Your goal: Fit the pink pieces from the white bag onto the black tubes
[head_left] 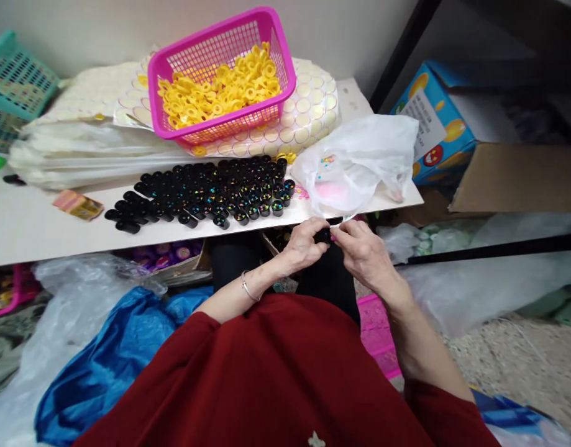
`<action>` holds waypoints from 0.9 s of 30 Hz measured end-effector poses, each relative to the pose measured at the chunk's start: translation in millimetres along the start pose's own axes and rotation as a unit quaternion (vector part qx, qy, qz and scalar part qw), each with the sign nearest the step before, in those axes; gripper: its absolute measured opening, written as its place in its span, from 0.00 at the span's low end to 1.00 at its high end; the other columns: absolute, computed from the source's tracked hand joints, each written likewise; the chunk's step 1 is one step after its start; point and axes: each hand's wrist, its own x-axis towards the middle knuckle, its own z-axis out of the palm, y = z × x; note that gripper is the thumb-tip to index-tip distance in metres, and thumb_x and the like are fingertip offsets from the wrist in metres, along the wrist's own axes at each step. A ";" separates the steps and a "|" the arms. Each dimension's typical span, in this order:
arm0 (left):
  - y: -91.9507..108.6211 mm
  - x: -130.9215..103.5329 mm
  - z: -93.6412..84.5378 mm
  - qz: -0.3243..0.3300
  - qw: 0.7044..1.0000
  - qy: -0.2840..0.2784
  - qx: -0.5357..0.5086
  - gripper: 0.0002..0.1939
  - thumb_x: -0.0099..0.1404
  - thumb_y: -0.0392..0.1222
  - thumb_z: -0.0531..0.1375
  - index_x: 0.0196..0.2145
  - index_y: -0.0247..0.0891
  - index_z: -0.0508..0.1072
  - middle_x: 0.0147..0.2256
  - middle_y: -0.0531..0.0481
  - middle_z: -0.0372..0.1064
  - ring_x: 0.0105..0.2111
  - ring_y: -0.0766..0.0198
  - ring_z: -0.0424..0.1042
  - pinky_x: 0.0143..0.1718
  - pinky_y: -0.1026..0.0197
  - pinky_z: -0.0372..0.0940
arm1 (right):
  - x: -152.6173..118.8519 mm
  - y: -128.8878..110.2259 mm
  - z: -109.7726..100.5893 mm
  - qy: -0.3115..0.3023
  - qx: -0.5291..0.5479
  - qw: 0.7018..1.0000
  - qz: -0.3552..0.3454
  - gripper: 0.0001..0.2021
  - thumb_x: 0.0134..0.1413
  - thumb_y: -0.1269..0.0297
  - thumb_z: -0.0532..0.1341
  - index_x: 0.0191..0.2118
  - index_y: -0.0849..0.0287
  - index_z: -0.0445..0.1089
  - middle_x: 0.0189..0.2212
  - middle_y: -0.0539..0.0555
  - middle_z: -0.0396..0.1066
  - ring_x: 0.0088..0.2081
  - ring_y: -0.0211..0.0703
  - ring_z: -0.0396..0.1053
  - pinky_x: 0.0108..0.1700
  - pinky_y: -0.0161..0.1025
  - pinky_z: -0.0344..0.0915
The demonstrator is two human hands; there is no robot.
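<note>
My left hand (306,244) is closed around a small black cylinder (323,236) just off the table's front edge. Beside it, my right hand (363,251) pinches at the cylinder's right end, where a bit of pink shows; what its fingertips hold is too small to name. A white plastic bag (373,155) lies just beyond my hands, with small coloured pieces and something pink inside. To the left, many black cylinders (210,189) lie in rows, several with coloured specks in their ends. Small pink pieces (302,193) are scattered between them and the bag.
A pink basket (285,68) of yellow ring-shaped pieces stands at the back on circle-printed sheets (313,112). A small orange-and-yellow packet (78,205) lies at left. A green basket (19,68) is far left. On the right is an open blue carton (434,124).
</note>
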 end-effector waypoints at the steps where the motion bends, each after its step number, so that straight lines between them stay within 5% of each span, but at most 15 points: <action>1: -0.5 -0.4 1.6 0.001 1.000 0.003 -0.003 0.15 0.49 0.32 0.62 0.38 0.37 0.72 0.35 0.51 0.69 0.37 0.63 0.68 0.41 0.61 0.64 | 0.0 -0.5 -0.9 -0.010 -0.035 0.999 -0.009 0.15 0.57 0.74 0.51 0.44 0.58 0.72 0.36 0.58 0.68 0.38 0.46 0.63 0.37 0.41 0.63; 12: -17.6 -7.7 13.0 -0.102 0.982 -0.004 -0.159 0.22 0.47 0.30 0.63 0.43 0.35 0.72 0.41 0.49 0.70 0.43 0.61 0.69 0.49 0.57 0.63 | -9.9 11.2 17.7 0.030 0.064 0.997 0.001 0.14 0.61 0.68 0.52 0.48 0.55 0.69 0.38 0.56 0.67 0.40 0.44 0.66 0.39 0.39 0.65; 20: -16.4 -8.4 13.9 -0.107 0.982 -0.009 -0.154 0.19 0.46 0.30 0.64 0.39 0.35 0.74 0.37 0.51 0.68 0.39 0.63 0.67 0.45 0.59 0.62 | -11.8 7.2 14.6 0.019 -0.021 1.000 0.002 0.15 0.59 0.71 0.52 0.47 0.56 0.71 0.36 0.56 0.67 0.38 0.46 0.64 0.37 0.40 0.64; 27: -27.1 -10.5 17.8 -0.138 0.966 0.001 -0.219 0.20 0.44 0.30 0.65 0.38 0.34 0.73 0.37 0.51 0.67 0.39 0.64 0.67 0.47 0.58 0.62 | -14.0 13.5 23.1 0.051 0.157 0.985 0.042 0.12 0.59 0.67 0.56 0.47 0.53 0.72 0.35 0.53 0.66 0.36 0.41 0.67 0.36 0.37 0.66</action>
